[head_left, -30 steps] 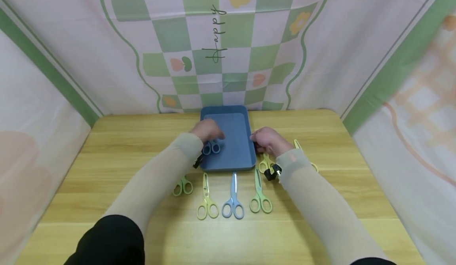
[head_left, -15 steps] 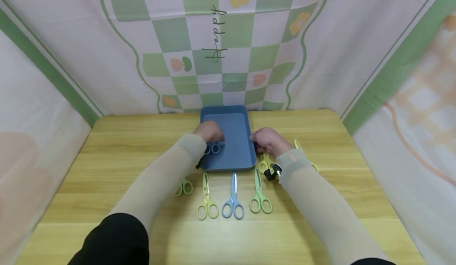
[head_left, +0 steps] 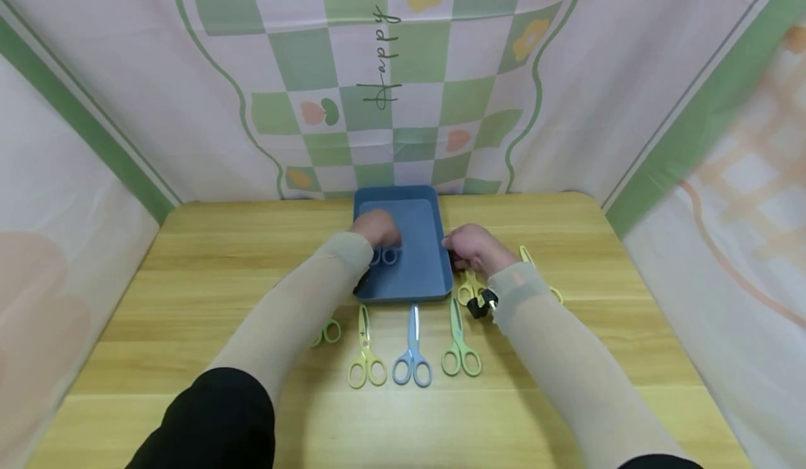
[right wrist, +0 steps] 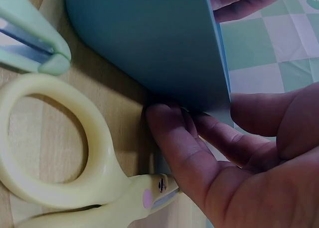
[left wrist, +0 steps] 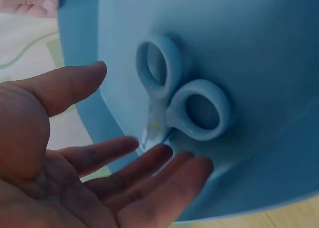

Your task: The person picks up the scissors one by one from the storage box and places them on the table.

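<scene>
My left hand is over the blue tray. In the left wrist view its fingers are extended and the thumb stands apart. Small blue scissors lie on the tray floor, the fingertips beside or touching their blade end; the exact contact is unclear. At the tray's right side is my right hand. The right wrist view shows its thumb at the rim and its fingers low on the outer wall, gripping the tray edge. Yellow scissors lie on the table beside that hand, their blades partly hidden.
In front of the tray lie yellow scissors, blue scissors and green scissors. Another green pair is partly covered by my left arm. More yellow scissors lie behind my right forearm. A patterned cloth hangs behind the wooden table.
My left hand has moved a little to the right over the tray, and the blue scissors in it have shifted slightly right and away. My right hand has stayed at the tray edge.
</scene>
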`<control>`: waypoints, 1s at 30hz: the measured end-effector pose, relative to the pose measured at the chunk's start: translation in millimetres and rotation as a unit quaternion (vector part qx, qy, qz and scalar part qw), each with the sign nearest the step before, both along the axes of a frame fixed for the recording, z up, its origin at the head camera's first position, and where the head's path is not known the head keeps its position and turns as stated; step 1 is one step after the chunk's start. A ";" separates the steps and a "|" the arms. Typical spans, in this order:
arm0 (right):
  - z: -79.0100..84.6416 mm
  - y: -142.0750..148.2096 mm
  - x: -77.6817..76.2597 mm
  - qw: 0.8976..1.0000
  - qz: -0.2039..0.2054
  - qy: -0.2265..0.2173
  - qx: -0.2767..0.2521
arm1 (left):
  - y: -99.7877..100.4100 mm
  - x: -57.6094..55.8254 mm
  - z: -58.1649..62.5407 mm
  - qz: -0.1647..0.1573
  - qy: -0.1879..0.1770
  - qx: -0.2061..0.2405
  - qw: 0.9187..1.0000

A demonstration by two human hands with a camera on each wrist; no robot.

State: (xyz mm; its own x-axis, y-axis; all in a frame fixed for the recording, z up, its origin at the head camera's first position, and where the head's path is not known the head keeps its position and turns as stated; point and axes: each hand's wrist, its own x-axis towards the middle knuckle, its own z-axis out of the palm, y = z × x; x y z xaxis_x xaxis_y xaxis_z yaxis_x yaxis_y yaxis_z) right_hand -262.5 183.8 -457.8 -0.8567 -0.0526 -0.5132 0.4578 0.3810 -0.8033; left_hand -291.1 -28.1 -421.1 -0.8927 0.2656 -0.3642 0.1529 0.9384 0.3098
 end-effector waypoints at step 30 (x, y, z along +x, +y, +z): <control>1.8 -0.6 0.8 1.000 0.005 -0.002 0.013 | 8.0 -22.4 -4.8 0.024 -0.056 -0.037 0.997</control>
State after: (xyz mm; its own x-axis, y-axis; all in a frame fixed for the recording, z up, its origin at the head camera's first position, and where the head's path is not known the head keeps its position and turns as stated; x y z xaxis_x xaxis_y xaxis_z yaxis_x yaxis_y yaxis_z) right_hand -261.8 183.1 -456.0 -0.8542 -0.0478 -0.5177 0.4568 0.4064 -0.7913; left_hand -313.6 -20.1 -426.0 -0.8568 0.1921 -0.4785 0.0755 0.9647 0.2521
